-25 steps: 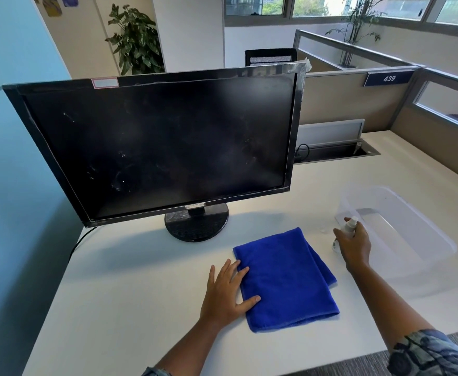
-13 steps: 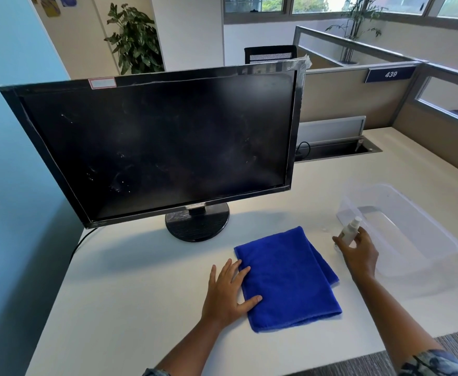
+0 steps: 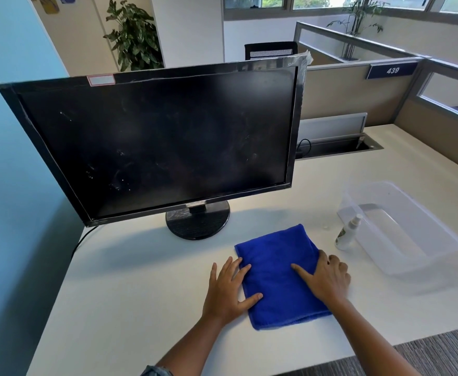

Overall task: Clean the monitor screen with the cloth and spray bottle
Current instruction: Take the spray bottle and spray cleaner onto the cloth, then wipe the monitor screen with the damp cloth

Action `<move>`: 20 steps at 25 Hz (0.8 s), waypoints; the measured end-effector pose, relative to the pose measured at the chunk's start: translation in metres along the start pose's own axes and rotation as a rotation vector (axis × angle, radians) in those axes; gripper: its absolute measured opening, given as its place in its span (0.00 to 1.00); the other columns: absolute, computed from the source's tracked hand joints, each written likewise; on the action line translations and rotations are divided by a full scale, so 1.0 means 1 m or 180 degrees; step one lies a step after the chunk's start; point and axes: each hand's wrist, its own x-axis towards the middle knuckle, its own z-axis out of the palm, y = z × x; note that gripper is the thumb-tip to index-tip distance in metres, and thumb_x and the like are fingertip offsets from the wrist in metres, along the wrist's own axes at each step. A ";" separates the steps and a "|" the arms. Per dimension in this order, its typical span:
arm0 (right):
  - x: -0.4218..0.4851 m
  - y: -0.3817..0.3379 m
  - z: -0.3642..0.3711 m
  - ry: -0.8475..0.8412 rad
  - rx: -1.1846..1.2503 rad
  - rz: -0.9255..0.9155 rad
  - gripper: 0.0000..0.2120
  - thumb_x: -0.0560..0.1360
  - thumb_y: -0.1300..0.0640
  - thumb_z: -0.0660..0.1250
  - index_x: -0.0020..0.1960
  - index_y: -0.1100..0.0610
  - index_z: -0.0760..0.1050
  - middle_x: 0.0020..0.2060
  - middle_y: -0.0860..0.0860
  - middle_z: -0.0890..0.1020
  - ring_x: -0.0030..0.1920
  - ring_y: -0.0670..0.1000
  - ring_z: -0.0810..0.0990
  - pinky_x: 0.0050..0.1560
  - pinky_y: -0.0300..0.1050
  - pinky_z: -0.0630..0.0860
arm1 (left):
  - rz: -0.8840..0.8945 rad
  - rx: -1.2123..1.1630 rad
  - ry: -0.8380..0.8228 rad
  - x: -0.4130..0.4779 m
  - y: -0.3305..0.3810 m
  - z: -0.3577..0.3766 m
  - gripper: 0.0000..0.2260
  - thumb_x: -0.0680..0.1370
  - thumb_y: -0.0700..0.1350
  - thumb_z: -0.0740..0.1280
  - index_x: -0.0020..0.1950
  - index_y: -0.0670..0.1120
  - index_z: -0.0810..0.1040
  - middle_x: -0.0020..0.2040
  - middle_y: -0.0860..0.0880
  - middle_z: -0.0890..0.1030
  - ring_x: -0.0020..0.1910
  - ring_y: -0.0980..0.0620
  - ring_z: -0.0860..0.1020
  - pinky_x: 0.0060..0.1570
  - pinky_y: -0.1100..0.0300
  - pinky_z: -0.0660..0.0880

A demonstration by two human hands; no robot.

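The black monitor stands on a round base at the back left of the white desk, its dark screen speckled with smudges. A folded blue cloth lies flat in front of it. My left hand rests flat on the cloth's left edge, fingers spread. At the cloth's right edge is my right hand, thumb on top and fingers curled around the edge. The small white spray bottle stands upright on the desk, right of the cloth, with no hand on it.
A clear plastic tub sits just right of the bottle, almost touching it. A cable slot is cut into the desk behind the monitor. Cubicle partitions bound the back and right. The monitor's cable hangs off the left edge.
My right hand let go of the spray bottle, leaving it standing by the tub, and moved left onto the cloth's right edge. The left hand stayed where it was.
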 end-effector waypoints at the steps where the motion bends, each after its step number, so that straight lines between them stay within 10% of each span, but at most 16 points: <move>1: 0.003 -0.003 -0.004 -0.0147 -0.0085 0.0006 0.43 0.68 0.27 0.60 0.70 0.56 0.60 0.61 0.57 0.72 0.60 0.59 0.70 0.58 0.55 0.70 | 0.0005 -0.0013 0.0017 0.000 0.000 0.000 0.35 0.71 0.74 0.51 0.73 0.56 0.62 0.76 0.53 0.60 0.75 0.51 0.54 0.74 0.45 0.43; 13: 0.012 -0.026 -0.036 -0.0500 0.0223 -0.0356 0.14 0.67 0.53 0.70 0.48 0.55 0.69 0.42 0.50 0.78 0.40 0.51 0.75 0.39 0.46 0.74 | 0.0059 -0.0113 0.0186 0.000 0.000 0.003 0.33 0.72 0.72 0.54 0.72 0.56 0.64 0.74 0.53 0.63 0.75 0.51 0.58 0.73 0.43 0.46; 20: -0.029 -0.049 -0.014 0.0266 -0.0492 -0.1892 0.26 0.75 0.62 0.63 0.72 0.54 0.63 0.53 0.55 0.77 0.45 0.56 0.78 0.39 0.46 0.74 | 0.0015 -0.0223 0.0189 0.001 -0.001 0.005 0.31 0.73 0.71 0.56 0.72 0.56 0.64 0.74 0.54 0.63 0.75 0.51 0.58 0.73 0.46 0.45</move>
